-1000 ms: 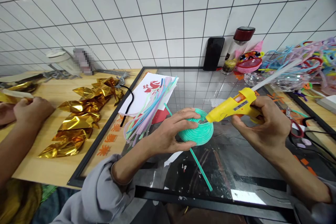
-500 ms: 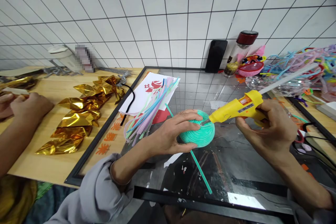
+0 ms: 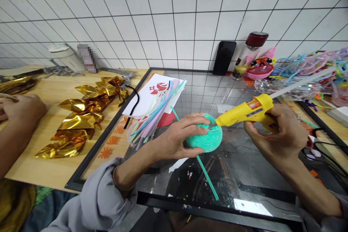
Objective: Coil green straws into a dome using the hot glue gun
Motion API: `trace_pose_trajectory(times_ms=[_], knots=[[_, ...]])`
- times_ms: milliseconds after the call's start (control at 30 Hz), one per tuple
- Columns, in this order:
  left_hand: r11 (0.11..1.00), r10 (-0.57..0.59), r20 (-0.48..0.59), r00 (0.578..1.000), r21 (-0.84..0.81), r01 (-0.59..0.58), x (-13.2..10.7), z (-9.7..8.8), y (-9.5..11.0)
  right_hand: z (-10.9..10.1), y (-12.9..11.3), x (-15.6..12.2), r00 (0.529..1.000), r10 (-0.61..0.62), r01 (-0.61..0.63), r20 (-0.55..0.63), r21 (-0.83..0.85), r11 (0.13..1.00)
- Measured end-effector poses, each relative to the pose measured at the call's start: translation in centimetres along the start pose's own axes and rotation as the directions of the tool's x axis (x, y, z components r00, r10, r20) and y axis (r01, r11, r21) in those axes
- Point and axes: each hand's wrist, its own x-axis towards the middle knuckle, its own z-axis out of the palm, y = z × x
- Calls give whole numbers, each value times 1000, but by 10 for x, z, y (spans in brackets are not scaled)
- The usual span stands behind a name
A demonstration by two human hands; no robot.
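Two bare hands are over a glass tabletop with a black frame. The left hand holds a ridged mint-green coil by its left side, fingers bent over the top, thumb at the lower edge. The right hand wraps its fingers around the handle of a yellow hot-glue gun, whose metal nozzle points at the coil's middle (whether it quite touches, I cannot tell). A whitish glue stick juts from the gun's rear. One straight green strip sticks out below the coil. Further left, pastel pipe cleaners lie partly on white paper. A black smartphone leans against the tiled wall beside a red-lidded bottle. Crinkled gold foil lies near a co-worker's hand.
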Motion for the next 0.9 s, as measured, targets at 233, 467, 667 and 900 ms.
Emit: trace_pose_trajectory(times_ms=[233,467,667,900], knots=[[1000,-26,2,1000,10,26,-4,1,-2,-1,-4,0,999,23,-24,28,36,999],[999,-29,6,1000,-21,29,-5,1,-3,-3,-2,-3,994,60,-63,87,33,997],[999,-33,13,999,-30,34,-2,0,-1,-1,7,-1,999,-45,45,23,4,999],[1000,-1,5,1000,-13,1,-1,1,-1,1,3,-1,998,-59,59,3,-4,998]])
